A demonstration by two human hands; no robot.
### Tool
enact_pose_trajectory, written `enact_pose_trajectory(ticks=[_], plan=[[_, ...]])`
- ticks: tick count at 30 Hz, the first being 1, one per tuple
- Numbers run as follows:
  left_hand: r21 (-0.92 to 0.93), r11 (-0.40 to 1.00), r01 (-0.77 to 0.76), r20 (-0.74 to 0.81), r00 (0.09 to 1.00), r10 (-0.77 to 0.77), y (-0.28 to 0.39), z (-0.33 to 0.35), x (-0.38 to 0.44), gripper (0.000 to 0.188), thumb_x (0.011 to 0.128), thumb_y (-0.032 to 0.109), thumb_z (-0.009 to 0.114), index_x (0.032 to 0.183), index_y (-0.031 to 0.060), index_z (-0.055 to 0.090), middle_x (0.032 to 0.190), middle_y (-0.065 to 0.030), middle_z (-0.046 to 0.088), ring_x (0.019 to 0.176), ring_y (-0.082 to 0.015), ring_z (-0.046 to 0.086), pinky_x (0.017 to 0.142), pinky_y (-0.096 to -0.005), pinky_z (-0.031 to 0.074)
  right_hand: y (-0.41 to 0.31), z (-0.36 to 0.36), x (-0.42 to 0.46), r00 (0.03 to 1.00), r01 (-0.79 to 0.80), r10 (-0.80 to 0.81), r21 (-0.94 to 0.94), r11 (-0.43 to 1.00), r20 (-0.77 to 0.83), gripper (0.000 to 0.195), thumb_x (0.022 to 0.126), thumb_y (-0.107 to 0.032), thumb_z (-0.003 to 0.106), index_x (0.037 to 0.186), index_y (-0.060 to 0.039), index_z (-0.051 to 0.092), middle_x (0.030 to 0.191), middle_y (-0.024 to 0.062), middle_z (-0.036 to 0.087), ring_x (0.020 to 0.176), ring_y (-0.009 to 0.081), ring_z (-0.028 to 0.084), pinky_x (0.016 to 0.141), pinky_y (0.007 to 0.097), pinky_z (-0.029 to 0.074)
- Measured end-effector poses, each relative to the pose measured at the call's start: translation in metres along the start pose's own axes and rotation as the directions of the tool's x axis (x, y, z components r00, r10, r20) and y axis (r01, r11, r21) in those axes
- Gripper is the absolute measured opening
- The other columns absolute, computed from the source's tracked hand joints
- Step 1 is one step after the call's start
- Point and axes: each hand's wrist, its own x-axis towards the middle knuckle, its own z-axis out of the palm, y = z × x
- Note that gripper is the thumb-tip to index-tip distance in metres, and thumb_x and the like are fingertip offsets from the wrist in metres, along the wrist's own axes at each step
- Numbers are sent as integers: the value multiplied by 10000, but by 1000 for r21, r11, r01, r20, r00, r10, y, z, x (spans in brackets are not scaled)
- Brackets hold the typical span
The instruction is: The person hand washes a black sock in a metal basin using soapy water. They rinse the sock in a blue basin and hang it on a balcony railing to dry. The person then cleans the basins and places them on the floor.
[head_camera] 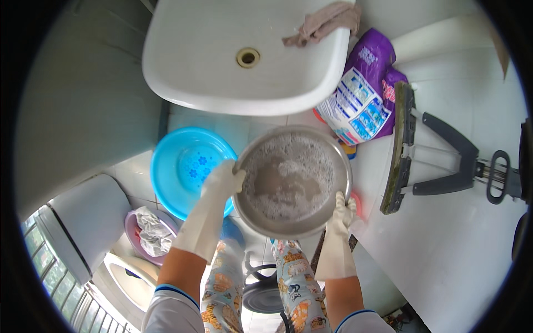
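Observation:
Both my hands wear off-white rubber gloves and hold a round stainless steel basin (345, 166) by its rim. Murky grey-brown water with white suds (287, 183) lies in the basin. My left hand (222, 181) grips the left rim, its thumb over the edge and its other fingers hidden. On the lower right rim, my right hand (343, 210) has its fingers over the edge. A bright blue plastic basin (166, 166) with blue flowers on its bottom stands at the left, partly behind my left glove.
Above the basins is a white washbasin (200, 83) with a brown cloth (325, 25) over its edge. A purple detergent bag (370, 91) and a squeeze mop (402, 150) are at the right. At the lower left, a purple basin (131, 229) holds cloths (152, 233). A dark stool (264, 295) stands between my legs.

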Motion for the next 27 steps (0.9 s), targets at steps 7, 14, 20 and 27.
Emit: enact_pose_trajectory(ticks=[7,14,20,27], plan=[[-91,982,168,77,984,-161,-27,-66,-157,452,982,444,632,1200,52,685,1031,-174,772,1020,-342,744,922,-457,555,-113,-35,-129,997,-74,75,-96,993,7,182,954,-165,771,1029,-83,627,921,1,638,821,116,554,757,322,481],[-107,991,-78,-195,979,56,-92,-91,-259,383,987,373,734,1069,-1,717,762,-144,720,674,-219,721,679,-378,553,-187,-62,-200,980,-115,126,-78,990,153,196,917,-150,798,872,-136,607,775,-64,547,694,66,435,654,279,393],[-299,954,15,-79,996,-41,-78,-161,-321,560,959,489,584,1254,35,724,1198,-301,721,1198,-422,683,1036,-460,506,-288,-55,-245,974,-54,104,-238,970,203,191,924,-166,785,875,-134,603,792,-66,549,712,56,445,659,265,377],[-315,948,46,-237,963,-125,-57,-225,-331,595,970,494,665,1367,50,670,1227,-276,731,1227,-424,672,1070,-442,493,-340,4,-227,935,75,-21,-138,988,355,120,955,-143,761,930,-108,649,824,-77,559,742,46,459,694,247,383]])
